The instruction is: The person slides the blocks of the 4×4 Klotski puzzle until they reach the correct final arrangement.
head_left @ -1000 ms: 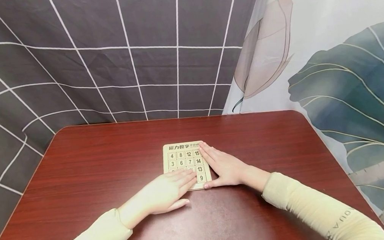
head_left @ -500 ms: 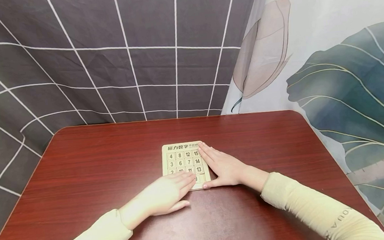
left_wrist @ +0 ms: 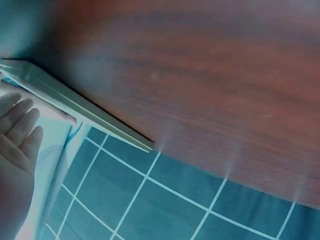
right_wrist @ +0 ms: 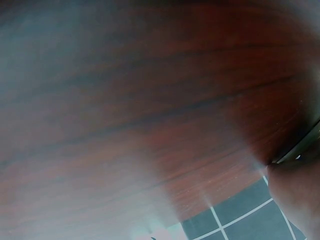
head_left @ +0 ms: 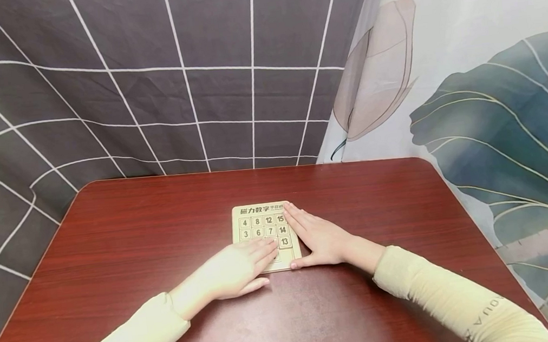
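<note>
A pale number sliding puzzle (head_left: pixel 237 229) lies flat on the table, with Chinese lettering along its top. Its upper rows read 4, 8, 12, 15 and 3, 6, 7, 14; the 13 tile (head_left: pixel 285 241) shows at the right of the third row. Below the 13, the bottom-right slot is bare. My left hand (head_left: pixel 234 269) lies over the lower left of the board, fingers straight, fingertips on the tiles and hiding several of them. My right hand (head_left: pixel 326 241) rests against the right edge, straight fingers at the upper corner and thumb at the lower corner.
The reddish-brown wooden table (head_left: pixel 160 213) extends around the puzzle. A dark grey curtain with white grid lines (head_left: pixel 150 95) hangs behind it, and a leaf-patterned white curtain (head_left: pixel 445 58) at the right. The left wrist view shows the puzzle's side edge (left_wrist: pixel 85 107).
The 9 tile has slid left from the bottom-right corner, leaving that slot bare. My left hand has since shifted slightly up the board. My right hand stays in place.
</note>
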`<state>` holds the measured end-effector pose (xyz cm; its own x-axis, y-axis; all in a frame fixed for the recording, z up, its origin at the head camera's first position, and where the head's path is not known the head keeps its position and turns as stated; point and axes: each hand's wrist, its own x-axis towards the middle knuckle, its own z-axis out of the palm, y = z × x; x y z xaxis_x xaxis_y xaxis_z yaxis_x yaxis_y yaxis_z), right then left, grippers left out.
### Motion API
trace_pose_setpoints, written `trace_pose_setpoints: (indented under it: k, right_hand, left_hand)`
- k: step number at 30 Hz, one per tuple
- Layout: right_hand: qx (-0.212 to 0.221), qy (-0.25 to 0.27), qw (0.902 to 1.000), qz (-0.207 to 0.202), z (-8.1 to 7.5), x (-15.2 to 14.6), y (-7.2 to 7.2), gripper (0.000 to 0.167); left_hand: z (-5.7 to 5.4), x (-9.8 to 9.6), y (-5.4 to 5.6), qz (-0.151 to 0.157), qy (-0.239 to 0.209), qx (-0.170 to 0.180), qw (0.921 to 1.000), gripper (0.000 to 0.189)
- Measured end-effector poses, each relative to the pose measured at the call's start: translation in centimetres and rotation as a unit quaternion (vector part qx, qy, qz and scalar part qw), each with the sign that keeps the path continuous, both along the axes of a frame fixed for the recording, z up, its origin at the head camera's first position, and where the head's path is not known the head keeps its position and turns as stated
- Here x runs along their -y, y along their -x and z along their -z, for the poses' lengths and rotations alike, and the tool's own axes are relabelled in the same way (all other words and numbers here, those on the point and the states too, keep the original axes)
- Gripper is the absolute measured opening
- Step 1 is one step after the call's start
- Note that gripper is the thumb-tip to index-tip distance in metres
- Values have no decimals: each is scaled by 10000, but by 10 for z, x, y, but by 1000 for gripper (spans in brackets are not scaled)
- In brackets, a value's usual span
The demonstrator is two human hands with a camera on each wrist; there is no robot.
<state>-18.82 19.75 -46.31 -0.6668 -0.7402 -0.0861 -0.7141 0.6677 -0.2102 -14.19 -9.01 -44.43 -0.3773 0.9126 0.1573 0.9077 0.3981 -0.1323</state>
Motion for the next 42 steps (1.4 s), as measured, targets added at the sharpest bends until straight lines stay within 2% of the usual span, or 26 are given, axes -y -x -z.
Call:
trace_pose_setpoints:
  k: [5, 11, 17, 25, 28, 32, 38, 42]
  right_hand:
    - [11, 8, 10000, 4, 0, 0, 0, 118]
    - [11, 9, 10000, -5, 1, 0, 1, 118]
    - [-23, 52, 10000, -15, 0, 0, 0, 118]
    - [4, 66, 10000, -5, -1, 0, -1, 118]
    - [-24, 56, 10000, -6, 0, 0, -1, 119]
    - [-33, 46, 10000, -7, 0, -1, -2, 118]
    - [-30, -26, 10000, 7, -1, -1, -2, 118]
    - [-7, -47, 10000, 16, -2, 0, -1, 118]
  left_hand:
    - [0, -11, 12, -128, 199, 115, 9997, 59]
    - [-2, -15, 16, -199, 336, 259, 9989, 59]
    - [0, -15, 12, -83, 200, 239, 9995, 59]
    - [6, -13, -4, 54, 8, 236, 9997, 59]
    - [6, -13, -4, 43, 47, 238, 9997, 59]
    - [4, -16, 6, -56, 118, 269, 9996, 59]
    - [4, -25, 27, -448, 221, 333, 9982, 59]
    - [4, -27, 34, -541, 308, 347, 9975, 60]
